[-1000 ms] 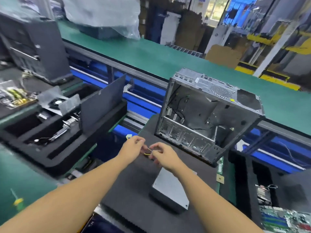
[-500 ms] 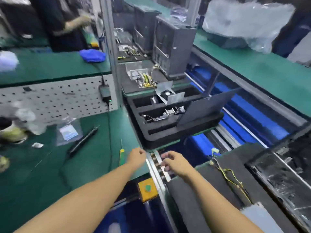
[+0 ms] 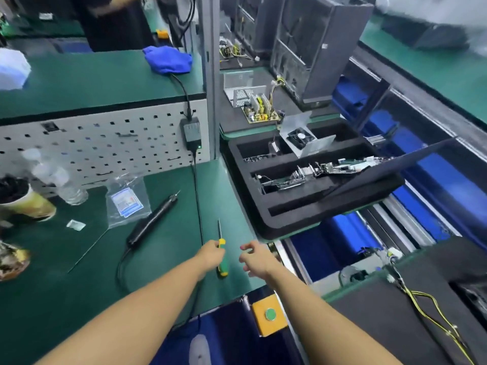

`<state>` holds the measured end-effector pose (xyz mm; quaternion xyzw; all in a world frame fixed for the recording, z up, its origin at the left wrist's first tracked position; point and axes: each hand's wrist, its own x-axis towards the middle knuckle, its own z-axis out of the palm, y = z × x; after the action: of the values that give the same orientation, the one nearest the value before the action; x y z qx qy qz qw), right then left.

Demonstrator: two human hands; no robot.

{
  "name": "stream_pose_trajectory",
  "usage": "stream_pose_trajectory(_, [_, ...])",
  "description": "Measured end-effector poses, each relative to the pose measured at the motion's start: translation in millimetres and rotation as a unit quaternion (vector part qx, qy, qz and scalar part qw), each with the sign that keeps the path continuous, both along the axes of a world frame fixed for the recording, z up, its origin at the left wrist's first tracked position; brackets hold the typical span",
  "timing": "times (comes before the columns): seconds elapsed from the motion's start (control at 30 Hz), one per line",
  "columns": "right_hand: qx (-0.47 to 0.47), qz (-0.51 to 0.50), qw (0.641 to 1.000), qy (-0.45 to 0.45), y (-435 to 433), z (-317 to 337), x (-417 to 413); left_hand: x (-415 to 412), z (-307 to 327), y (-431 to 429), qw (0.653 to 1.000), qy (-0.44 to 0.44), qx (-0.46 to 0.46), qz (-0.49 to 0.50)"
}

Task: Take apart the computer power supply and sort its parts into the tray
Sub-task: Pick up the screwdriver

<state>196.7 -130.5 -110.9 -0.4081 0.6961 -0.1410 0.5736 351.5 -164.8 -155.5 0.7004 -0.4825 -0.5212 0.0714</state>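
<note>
Head: left hand (image 3: 212, 255) touches screwdriver (image 3: 222, 270), cable (image 3: 197, 201) just beside; tray (image 3: 290, 222) beyond.

matt black foam tray (image 3: 276, 227)

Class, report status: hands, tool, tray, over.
Left hand on green-and-yellow screwdriver, grip unclear. Right hand open, empty. Black foam tray holds parts. Nothing blocking.

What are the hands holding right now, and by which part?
Left hand grips the green-and-yellow screwdriver by the middle of its handle; right hand holds nothing.
</note>
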Motion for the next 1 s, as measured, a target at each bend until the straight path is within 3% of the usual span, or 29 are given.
stream_pose_trajectory(0.37, [0.055,0.002,0.998,0.018,-24.3,-69.6,51.8,5.2,-31.5,-23.6,0.975,0.144,0.144,0.092])
stream_pose_trajectory(0.6, [0.071,-0.075,0.994,-0.043,-27.4,-70.1,48.7,6.1,-15.5,-30.1,0.944,0.241,0.192,0.114])
stream_pose_trajectory(0.7, [0.030,-0.097,0.993,-0.065,-19.9,-52.4,35.8,-0.4,-3.5,-35.8,0.940,0.263,0.177,0.128])
stream_pose_trajectory(0.83, [-0.045,-0.105,0.991,-0.070,-4.5,-17.4,3.3,-18.0,23.2,-40.1,0.963,0.233,0.122,0.064])
stream_pose_trajectory(1.0, [-0.125,-0.178,0.972,-0.085,29.6,37.4,-66.7,-81.6,75.3,-18.7,0.930,0.347,0.107,-0.064])
